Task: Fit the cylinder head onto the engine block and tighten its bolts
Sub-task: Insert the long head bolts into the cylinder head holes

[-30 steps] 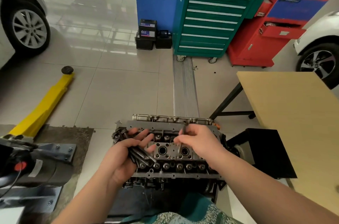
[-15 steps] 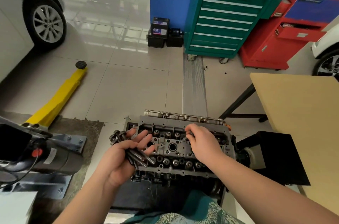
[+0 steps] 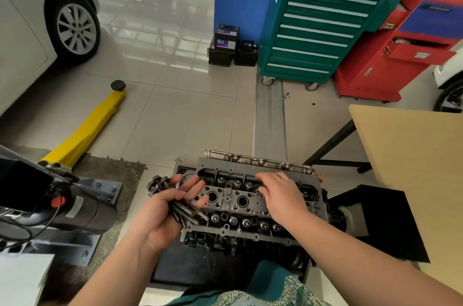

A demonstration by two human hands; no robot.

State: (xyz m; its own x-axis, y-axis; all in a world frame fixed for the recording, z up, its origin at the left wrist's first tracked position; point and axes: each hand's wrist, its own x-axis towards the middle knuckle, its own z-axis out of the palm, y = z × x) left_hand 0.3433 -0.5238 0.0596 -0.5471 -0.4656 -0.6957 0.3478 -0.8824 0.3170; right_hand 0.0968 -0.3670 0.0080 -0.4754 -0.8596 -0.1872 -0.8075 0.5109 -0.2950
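At centre foreground, on a dark stand: cylinder head (image 3: pixel 250 201), top face up, valve gear and two round bores exposed, seated over the engine block (image 3: pixel 215 243), of which only the near edge shows beneath. At the head's left end: left hand (image 3: pixel 165 210), palm up, fingers loosely curled round a bundle of bolts (image 3: pixel 172 199); bolt heads fanned past the fingertips to upper left, threaded shanks pointing lower right, overlapping the head's near-left corner. Over the head's far-right portion: right hand (image 3: pixel 280 196), palm down, fingers bent, tips resting on the casting's far row; whether anything is pinched under them cannot be told, view blocked by the hand's back. Surroundings: yellow lift arm (image 3: pixel 85 130) to the left on floor tiles, green tool cabinet (image 3: pixel 318 30) at rear, red cabinet (image 3: pixel 400 55) beside it, wooden tabletop (image 3: pixel 413 155) at right.
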